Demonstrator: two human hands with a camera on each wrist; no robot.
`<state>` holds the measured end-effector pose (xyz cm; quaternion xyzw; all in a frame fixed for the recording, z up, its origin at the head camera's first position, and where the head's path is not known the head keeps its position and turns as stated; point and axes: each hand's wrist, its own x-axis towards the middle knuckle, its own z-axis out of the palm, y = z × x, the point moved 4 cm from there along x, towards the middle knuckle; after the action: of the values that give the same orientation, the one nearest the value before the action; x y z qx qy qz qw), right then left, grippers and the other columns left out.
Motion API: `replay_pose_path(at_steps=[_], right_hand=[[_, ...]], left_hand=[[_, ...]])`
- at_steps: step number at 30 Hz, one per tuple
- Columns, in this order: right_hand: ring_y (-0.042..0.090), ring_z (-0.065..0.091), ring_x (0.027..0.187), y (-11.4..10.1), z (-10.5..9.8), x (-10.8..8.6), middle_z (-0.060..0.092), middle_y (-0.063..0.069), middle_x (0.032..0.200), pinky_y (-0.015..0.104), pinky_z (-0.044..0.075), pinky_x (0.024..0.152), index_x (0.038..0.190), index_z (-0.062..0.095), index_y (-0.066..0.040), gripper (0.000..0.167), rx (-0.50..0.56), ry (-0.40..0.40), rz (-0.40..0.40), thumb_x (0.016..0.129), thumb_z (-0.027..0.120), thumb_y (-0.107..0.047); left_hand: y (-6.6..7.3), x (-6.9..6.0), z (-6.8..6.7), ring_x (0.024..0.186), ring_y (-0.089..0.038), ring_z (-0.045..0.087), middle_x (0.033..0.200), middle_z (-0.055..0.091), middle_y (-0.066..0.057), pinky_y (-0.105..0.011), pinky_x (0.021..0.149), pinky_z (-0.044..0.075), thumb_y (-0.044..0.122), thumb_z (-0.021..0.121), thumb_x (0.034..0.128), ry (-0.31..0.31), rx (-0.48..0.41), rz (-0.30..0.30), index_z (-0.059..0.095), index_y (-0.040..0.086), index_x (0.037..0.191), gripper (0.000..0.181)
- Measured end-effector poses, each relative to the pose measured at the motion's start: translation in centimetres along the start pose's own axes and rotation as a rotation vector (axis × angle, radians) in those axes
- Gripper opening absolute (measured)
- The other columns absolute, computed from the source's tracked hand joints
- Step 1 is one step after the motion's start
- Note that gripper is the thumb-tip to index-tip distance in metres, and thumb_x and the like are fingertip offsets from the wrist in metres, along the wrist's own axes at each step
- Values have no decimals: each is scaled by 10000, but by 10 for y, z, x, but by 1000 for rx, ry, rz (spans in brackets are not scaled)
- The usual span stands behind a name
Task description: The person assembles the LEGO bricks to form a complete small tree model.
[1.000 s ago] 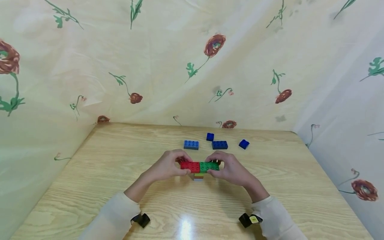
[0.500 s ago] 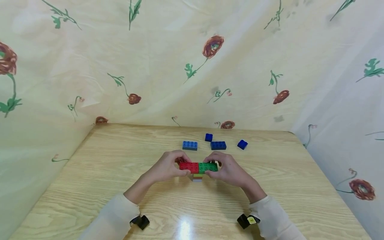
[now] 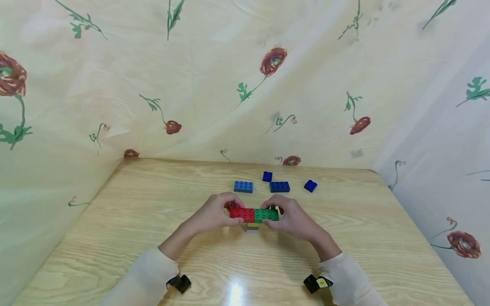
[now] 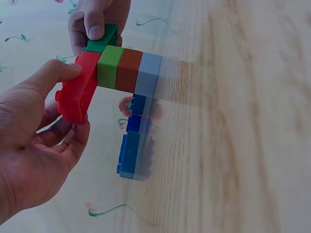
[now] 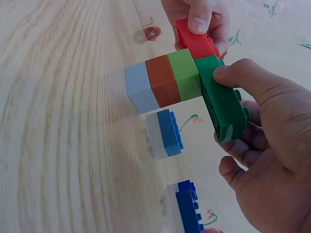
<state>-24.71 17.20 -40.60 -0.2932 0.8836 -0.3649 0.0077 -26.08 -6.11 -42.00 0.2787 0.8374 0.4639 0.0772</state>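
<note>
1. Directly between the hands on the bench (image 3: 229,263): a small upright tower (image 3: 252,228), topped by a red brick (image 3: 241,214) and a green brick (image 3: 266,215), end to end and touching.
2. In the left hand (image 3: 214,212): the red brick, pinched between thumb and curled fingers, closed to about the brick's width.
3. In the right hand (image 3: 294,216): the green brick, gripped the same way, thumb on the near side, fingers curled round the far side.
4. Under the joint of both bricks: a lime block (image 4: 111,67), then a brown block (image 4: 129,70), then a pale block (image 4: 148,75) lowest, at the bench; red and green ends jutting out past either side.
5. Beyond the hands, well apart from the tower's base: a light blue brick (image 3: 243,187), a dark blue brick (image 3: 280,187), one small blue brick (image 3: 267,176) behind and between, another small blue brick (image 3: 310,185) off to the right.
6. Behind the bench: flowered cloth (image 3: 214,63).
</note>
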Motion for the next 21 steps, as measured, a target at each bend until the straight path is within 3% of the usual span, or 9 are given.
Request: replay_pose_path(at_steps=[9,14,21], right_hand=[[93,553,866,-1,-2,-2,691,-62,1069,221,469,678,1143,724,-198,307,-35,2,4,860,841,-205],[97,559,882,-1,-3,-2,689,-65,1078,228,480,697,1153,725,-201,315,-48,-7,2,861,843,-214],[106,558,925,1,-8,-2,706,-77,1098,324,511,746,1169,732,-204,315,-18,-28,-1,874,836,-244]], left_hand=[[0,-1,0,938,-158,618,1069,703,30,-508,887,565,154,835,862,-7,-33,-2,709,171,1111,280],[0,-1,0,943,-159,616,1071,701,30,-507,894,562,158,834,864,-10,-32,-1,710,172,1113,279],[0,-1,0,950,-156,612,1084,698,42,-460,884,562,168,834,868,-12,-30,-7,710,184,1120,281]])
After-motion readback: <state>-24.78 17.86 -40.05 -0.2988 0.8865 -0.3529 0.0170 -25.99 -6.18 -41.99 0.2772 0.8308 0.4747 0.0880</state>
